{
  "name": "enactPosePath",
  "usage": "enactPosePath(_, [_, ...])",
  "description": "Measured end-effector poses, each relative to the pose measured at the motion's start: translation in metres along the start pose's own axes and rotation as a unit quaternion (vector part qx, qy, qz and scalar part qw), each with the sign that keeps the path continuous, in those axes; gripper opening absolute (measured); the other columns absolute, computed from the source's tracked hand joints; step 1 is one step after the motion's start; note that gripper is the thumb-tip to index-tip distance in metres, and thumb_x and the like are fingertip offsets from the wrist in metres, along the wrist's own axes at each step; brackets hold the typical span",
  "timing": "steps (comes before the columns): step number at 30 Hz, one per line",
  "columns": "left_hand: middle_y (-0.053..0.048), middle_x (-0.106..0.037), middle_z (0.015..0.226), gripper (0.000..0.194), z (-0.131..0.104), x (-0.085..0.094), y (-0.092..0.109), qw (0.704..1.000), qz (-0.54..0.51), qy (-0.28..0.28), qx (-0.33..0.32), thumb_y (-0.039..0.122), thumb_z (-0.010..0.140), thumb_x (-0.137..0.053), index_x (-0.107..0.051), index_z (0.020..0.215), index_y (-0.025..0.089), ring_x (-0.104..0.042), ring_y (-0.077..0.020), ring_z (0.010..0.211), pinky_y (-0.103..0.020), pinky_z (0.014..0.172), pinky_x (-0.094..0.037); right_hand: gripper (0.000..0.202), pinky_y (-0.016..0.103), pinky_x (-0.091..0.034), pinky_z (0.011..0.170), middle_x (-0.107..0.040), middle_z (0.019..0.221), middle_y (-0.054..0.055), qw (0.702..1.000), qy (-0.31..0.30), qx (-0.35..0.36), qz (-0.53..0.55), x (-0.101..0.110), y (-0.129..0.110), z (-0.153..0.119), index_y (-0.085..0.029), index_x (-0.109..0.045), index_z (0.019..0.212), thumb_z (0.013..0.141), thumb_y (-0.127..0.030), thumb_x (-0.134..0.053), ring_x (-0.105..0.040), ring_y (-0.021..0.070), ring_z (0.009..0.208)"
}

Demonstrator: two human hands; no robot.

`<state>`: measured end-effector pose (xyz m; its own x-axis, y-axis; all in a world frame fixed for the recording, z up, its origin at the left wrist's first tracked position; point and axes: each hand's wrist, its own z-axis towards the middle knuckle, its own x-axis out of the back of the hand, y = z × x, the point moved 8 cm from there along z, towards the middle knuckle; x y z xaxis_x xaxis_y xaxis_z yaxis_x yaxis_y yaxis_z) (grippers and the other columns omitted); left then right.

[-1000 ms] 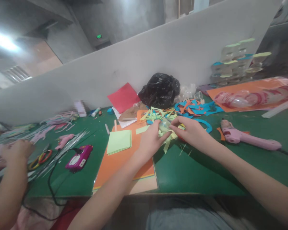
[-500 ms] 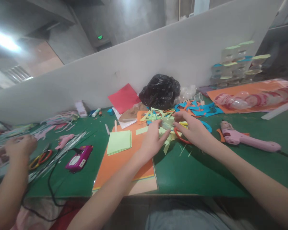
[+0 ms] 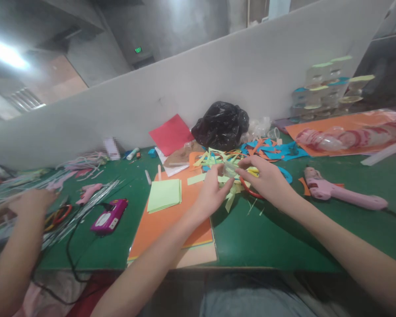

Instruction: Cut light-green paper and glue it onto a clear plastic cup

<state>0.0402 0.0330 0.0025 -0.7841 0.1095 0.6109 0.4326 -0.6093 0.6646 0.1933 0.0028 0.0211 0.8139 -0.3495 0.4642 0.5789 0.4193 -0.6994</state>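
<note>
Between my hands, above a heap of cut paper strips (image 3: 231,200), is a small clear plastic cup (image 3: 230,170). The fingers of my left hand (image 3: 212,191) are closed on its left side. My right hand (image 3: 264,177) pinches it from the right with thumb and fingertips. Red-handled scissors (image 3: 251,190) lie partly hidden beneath my right hand. Light green paper squares (image 3: 164,196) are stacked on orange sheets (image 3: 171,231) beside my left forearm.
A pink glue gun (image 3: 345,193) lies on the right, a purple power box (image 3: 109,216) on the left. Behind the heap sits a black plastic bag (image 3: 221,125). Stacked cups with paper (image 3: 323,88) stand at the back right. A co-worker's hand (image 3: 31,204) is at far left.
The cup has turned slightly between my fingers, and my right fingertips have shifted a little. At far left, the co-worker's hand has moved a bit to the right.
</note>
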Motion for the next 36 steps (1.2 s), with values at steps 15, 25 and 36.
enactPosePath(15, [-0.008,-0.059,0.117,0.033,0.001,-0.002,-0.006,0.997,-0.052,0.005,0.056,0.033,0.094,-0.059,-0.048,0.123,0.021,-0.059,-0.0202,0.106,-0.034,0.082,-0.051,0.017,0.046,-0.049,0.094,-0.064,0.096,0.009,0.992,-0.054,0.101,-0.057,-0.005,-0.002,0.004,-0.025,-0.062,0.090,0.096,-0.034,-0.049,-0.060,0.0284,0.100])
enactPosePath(25, [-0.005,-0.058,0.114,0.029,0.000,-0.002,-0.004,0.992,-0.075,0.028,0.095,0.039,0.096,-0.057,-0.050,0.119,0.023,-0.058,-0.0153,0.093,-0.029,0.077,-0.053,0.017,0.041,-0.050,0.085,-0.065,0.090,0.009,0.987,0.004,0.133,-0.092,0.003,-0.011,0.002,-0.020,-0.065,0.089,0.099,-0.021,-0.051,-0.062,0.0263,0.090])
enactPosePath(36, [-0.008,-0.057,0.124,0.038,0.007,-0.005,-0.018,0.996,-0.005,0.036,0.085,0.041,0.096,-0.055,-0.048,0.129,0.024,-0.057,-0.0208,0.107,-0.036,0.083,-0.055,0.016,0.036,-0.051,0.081,-0.063,0.086,0.007,0.981,0.068,0.151,-0.103,0.010,-0.015,-0.002,-0.017,-0.064,0.090,0.101,-0.017,-0.052,-0.058,0.0226,0.086])
